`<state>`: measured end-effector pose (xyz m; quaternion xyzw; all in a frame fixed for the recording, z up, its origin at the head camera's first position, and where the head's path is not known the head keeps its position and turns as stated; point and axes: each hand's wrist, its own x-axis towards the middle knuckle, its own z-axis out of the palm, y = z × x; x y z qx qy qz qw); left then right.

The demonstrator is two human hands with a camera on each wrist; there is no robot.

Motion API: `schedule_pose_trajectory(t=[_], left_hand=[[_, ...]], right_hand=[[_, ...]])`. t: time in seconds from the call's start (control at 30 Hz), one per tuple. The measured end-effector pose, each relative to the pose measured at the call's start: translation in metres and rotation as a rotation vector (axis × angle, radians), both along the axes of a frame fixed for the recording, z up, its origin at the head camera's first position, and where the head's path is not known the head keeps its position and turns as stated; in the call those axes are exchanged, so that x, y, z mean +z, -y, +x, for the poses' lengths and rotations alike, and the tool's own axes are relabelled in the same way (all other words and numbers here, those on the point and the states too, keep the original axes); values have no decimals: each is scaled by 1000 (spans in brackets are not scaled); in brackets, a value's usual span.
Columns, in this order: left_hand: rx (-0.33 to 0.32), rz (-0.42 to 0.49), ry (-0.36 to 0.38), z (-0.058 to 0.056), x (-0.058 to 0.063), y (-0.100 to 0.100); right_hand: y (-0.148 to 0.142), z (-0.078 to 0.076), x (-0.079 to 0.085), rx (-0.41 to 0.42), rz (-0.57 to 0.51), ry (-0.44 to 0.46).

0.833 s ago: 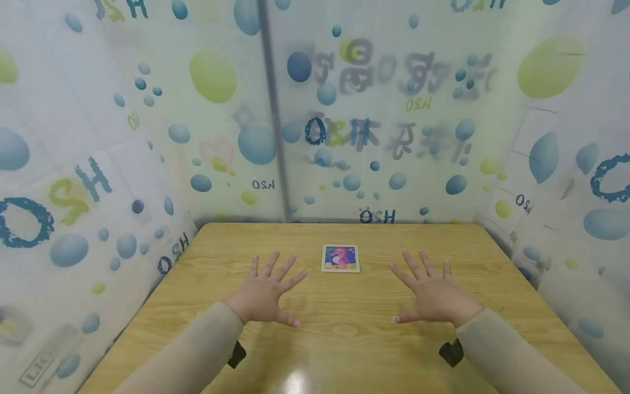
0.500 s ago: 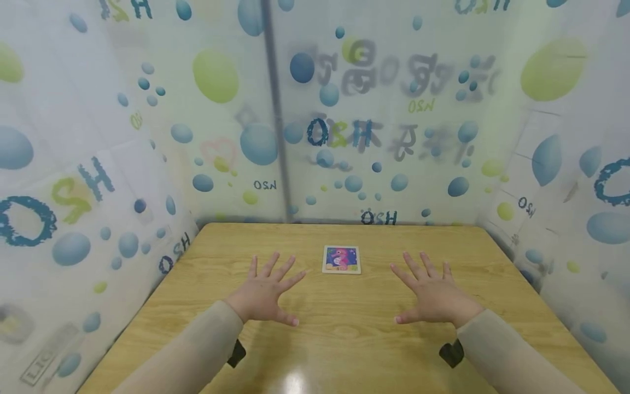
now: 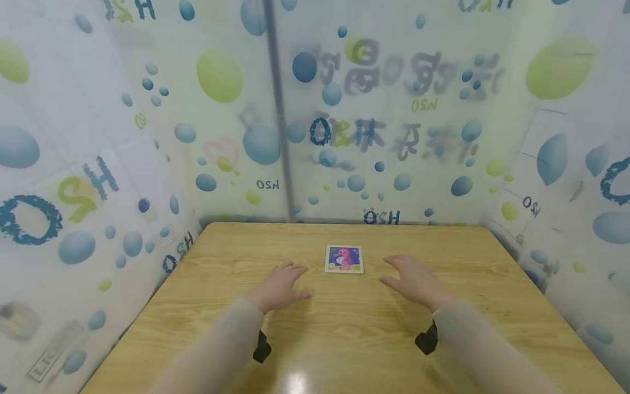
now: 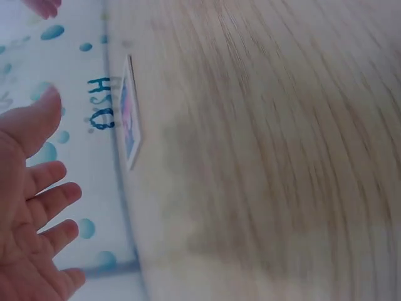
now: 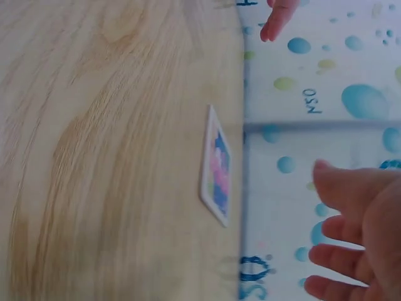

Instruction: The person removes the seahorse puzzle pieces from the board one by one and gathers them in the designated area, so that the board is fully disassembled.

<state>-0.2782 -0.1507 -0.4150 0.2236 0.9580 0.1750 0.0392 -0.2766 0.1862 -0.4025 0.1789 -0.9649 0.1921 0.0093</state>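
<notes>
Wooden table, spotted backdrop; blue lettering

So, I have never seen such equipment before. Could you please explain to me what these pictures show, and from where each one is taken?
There is no robot here: you see a person's bare left hand and right hand, with light sleeves. The wide picture comes from a camera on the head, looking forward and down. The other two come from cameras on the wrists, each looking at its own hand, so the table appears turned sideways there.

On the wooden table lies one flat square tile with a pink seahorse picture and a pale border. Behind it hangs a sheet printed with bubbles and letters. The hands are above the table on either side of the tile, a little nearer to the person. Neither holds anything.
</notes>
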Motion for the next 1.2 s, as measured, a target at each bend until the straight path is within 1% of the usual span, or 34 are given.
schedule_pose_trajectory(t=[0.07, 0.13, 0.17, 0.23, 0.33, 0.4, 0.53, 0.67, 0.8, 0.93, 1.07, 1.2], left_hand=[[46, 87, 39, -8, -7, -7], [95, 171, 72, -16, -13, -13], [119, 208, 81, -19, -16, -16], [153, 260, 74, -26, -21, -20], [180, 298, 56, -35, -27, -25], [190, 301, 45, -40, -32, -27], [222, 337, 78, -49, -39, -32], [223, 371, 124, -54, -44, -37], [221, 341, 127, -62, -49, -41], [223, 291, 114, -67, -51, -46], [196, 238, 126, -72, -52, -52], [154, 216, 141, -80, -61, -57]], right_hand=[[7, -9, -8, -47, -62, 26], [14, -17, -15, -76, -113, 43], [17, -21, -18, -95, -141, 56], [24, -27, -23, -118, -179, 73], [34, -35, -32, -146, -225, 100], [39, -41, -37, -163, -246, 114], [46, -49, -47, -178, -301, 130], [48, -54, -53, -193, -354, 151], [48, -60, -63, -215, -341, 166], [51, -66, -70, -224, -321, 181], [56, -68, -73, -208, -343, 183], [62, -70, -76, -190, -363, 180]])
